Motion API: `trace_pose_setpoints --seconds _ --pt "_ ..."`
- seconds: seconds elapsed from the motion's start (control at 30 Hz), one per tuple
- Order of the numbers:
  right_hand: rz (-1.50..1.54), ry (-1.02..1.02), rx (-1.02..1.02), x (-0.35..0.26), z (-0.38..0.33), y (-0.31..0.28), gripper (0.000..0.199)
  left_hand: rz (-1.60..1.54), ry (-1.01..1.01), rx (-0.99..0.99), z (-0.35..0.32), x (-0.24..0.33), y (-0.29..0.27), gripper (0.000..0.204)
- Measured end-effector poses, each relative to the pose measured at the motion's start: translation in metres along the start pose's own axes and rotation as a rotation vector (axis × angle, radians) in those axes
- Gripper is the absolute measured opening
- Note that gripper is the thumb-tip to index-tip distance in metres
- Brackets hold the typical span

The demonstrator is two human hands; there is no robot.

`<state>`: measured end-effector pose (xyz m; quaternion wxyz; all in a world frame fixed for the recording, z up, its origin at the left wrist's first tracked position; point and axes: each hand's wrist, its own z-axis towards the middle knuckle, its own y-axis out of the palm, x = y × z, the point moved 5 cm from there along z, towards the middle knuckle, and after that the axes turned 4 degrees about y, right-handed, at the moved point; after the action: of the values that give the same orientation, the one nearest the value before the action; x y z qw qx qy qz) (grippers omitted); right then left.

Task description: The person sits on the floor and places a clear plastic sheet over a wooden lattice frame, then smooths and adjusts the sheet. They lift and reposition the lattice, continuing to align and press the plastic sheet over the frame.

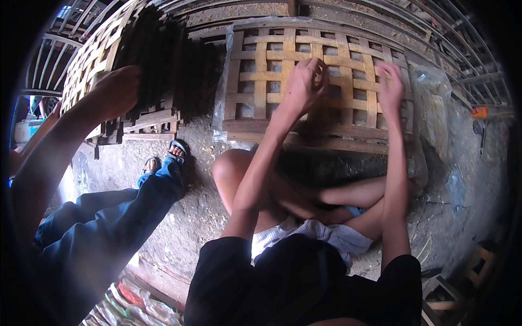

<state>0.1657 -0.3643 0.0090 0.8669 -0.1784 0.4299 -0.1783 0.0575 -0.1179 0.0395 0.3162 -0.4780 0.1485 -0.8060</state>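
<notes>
A woven bamboo lattice tray (261, 60) lies on the ground in front of me, with clear plastic sheet under its edges. My left hand (304, 84) hovers over its middle, fingers curled down toward the strips; I see only its back, so whatever it may hold is hidden. My right hand (390, 87) rests on the tray's right part with fingers stretched flat on the weave. My bare crossed legs (283, 190) sit just below the tray.
At the left, another person in blue jeans (109, 217) and sandals (176, 149) reaches a hand (111, 92) to a second lattice tray (89, 65) loaded with dark thin sticks (163, 65). Rough concrete ground, metal racks behind, crumpled plastic (435, 103) at right.
</notes>
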Motion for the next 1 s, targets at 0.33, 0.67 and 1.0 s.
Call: trace_pose_setpoints --seconds 0.33,0.67,1.0 --pt "-0.290 0.460 0.388 0.077 -0.214 -0.207 0.025 0.132 0.006 -0.122 0.002 0.016 0.037 0.043" --pt "-0.751 0.198 -0.194 -0.001 -0.104 -0.034 0.080 0.565 0.097 -0.385 -0.061 -0.016 0.008 0.056" --pt "-0.776 0.224 -0.207 0.010 -0.112 -0.022 0.077 0.642 0.008 -0.117 -0.030 -0.034 -0.080 0.054"
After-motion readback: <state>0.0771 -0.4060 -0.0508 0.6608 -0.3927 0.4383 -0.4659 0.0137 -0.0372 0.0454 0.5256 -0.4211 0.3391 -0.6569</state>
